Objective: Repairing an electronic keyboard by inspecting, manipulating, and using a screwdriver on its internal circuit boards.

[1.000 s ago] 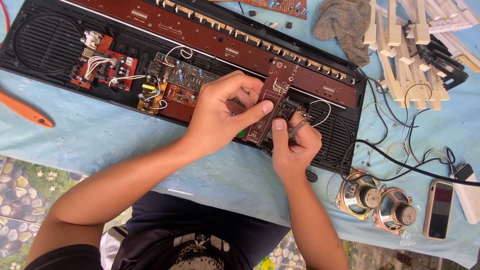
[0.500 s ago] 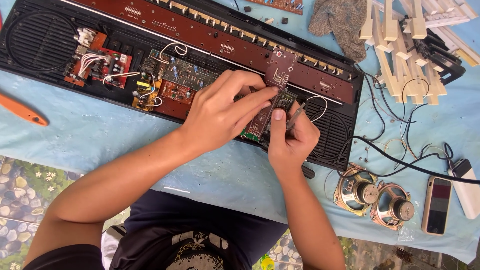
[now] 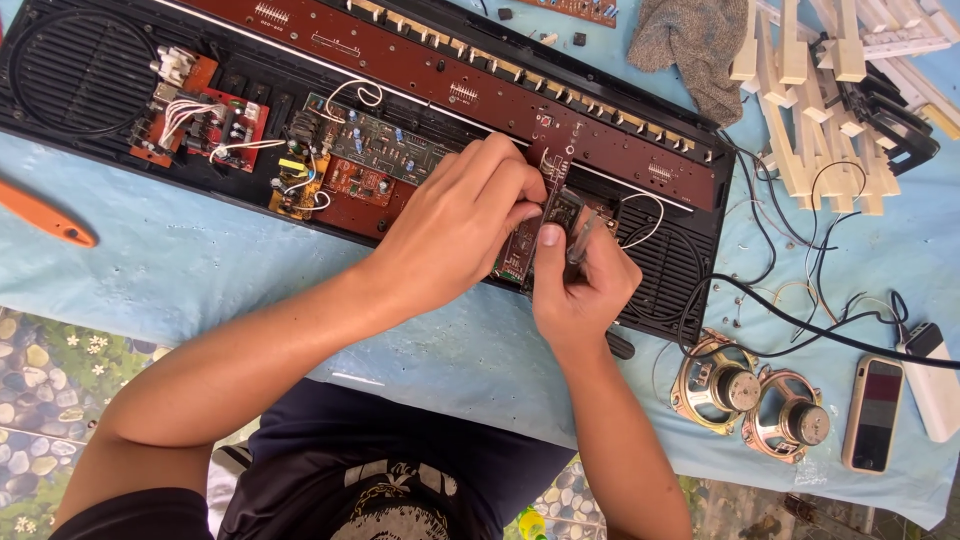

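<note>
Pale blue table cloth [image 3: 200,270], centre frame: left hand [image 3: 455,225] pinched small green circuit board [image 3: 520,245] steady; right hand [image 3: 585,285] gripped thin metal tool [image 3: 580,240] against it.

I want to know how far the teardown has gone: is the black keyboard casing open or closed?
Open. The black casing has no top cover, and its circuit boards and wires lie bare.

The hands [image 3: 520,240] hide most of the small circuit board [image 3: 520,250]; the orange tool [image 3: 45,215] is edge-cut.
</note>
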